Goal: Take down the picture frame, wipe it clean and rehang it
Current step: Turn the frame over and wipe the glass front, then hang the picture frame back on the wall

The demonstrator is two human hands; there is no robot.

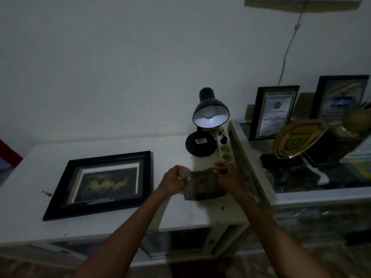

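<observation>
A black picture frame with a gold chariot picture lies flat, face up, on the white table, left of my hands. A dull grey-brown cloth is held just above the table to the right of the frame. My left hand pinches the cloth's left top corner. My right hand grips its right top corner. The cloth hangs between them, its lower edge on or near the tabletop.
A black desk lamp stands behind my hands, next to a white power strip. To the right a glass-topped cabinet carries two standing frames, a shield plaque and other items. A cord runs down the wall.
</observation>
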